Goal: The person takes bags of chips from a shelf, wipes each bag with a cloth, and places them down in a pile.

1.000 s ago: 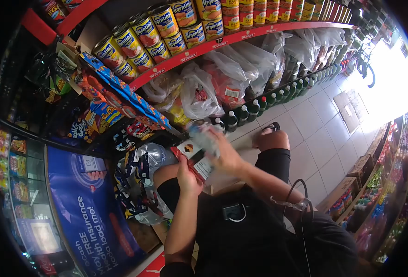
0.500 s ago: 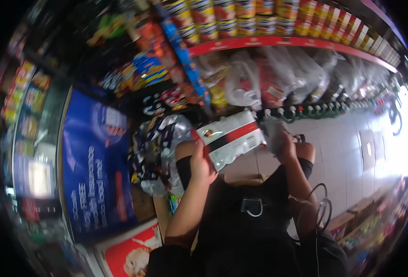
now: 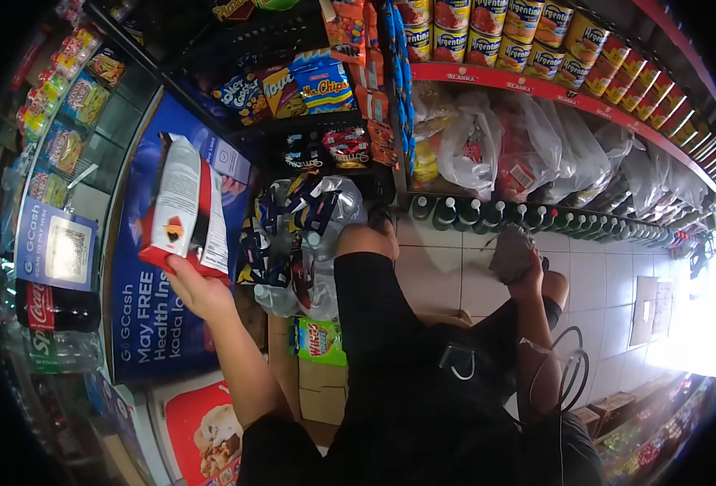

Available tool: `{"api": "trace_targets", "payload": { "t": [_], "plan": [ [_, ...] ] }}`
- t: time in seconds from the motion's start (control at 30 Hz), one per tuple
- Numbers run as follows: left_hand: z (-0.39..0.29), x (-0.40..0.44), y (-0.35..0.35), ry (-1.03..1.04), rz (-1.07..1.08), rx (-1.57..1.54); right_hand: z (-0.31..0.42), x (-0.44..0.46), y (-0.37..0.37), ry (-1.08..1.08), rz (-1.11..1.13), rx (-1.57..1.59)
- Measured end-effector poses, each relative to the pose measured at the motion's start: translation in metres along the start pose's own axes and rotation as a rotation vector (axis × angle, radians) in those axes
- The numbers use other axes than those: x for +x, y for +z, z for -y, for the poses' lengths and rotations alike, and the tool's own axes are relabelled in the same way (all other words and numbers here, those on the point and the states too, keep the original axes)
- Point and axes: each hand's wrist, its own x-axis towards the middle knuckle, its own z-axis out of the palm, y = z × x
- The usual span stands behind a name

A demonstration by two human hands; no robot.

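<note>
Packet (image 3: 181, 198), edge in left hand (image 3: 201, 292), sits clear of right hand (image 3: 525, 276).

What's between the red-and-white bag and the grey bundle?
In the head view, dark packets, clear bottles, a bare knee and floor tiles lie between the bag and the bundle.

I have a red-edged shelf (image 3: 491, 78) carrying stacked cans (image 3: 483, 47), set close together in two tiers. A dark shelf (image 3: 305, 123) to its left bears bright snack packs (image 3: 325, 85), standing side by side. On the pale tiled floor (image 3: 431, 267) I see a flat piece of cardboard (image 3: 651, 308) near the bright doorway (image 3: 702, 316) (glare washes out that end for me).
</note>
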Motion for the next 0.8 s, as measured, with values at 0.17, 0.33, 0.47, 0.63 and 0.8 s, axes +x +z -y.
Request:
{"api": "trace_targets", "payload": {
  "t": [0.17, 0.33, 0.47, 0.63, 0.8],
  "plan": [
    [0.156, -0.005, -0.071, 0.245, 0.559, 0.671, -0.006, 0.001, 0.004, 0.024, -0.069, -0.037],
    [0.184, -0.061, -0.072, 0.376, 0.717, 1.255, -0.006, -0.003, 0.007, 0.024, -0.070, -0.028],
    [0.169, -0.088, -0.013, 0.406, 0.586, 0.854, -0.008, -0.006, 0.008, 0.028, -0.050, -0.048],
    [0.177, -0.104, 0.063, 0.228, 0.768, 0.511, -0.011, -0.002, 0.002, 0.023, -0.060, -0.029],
    [0.235, -0.111, 0.098, -0.239, 0.765, 0.179, -0.009, -0.003, -0.004, -0.031, -0.086, -0.011]
  ]
}}
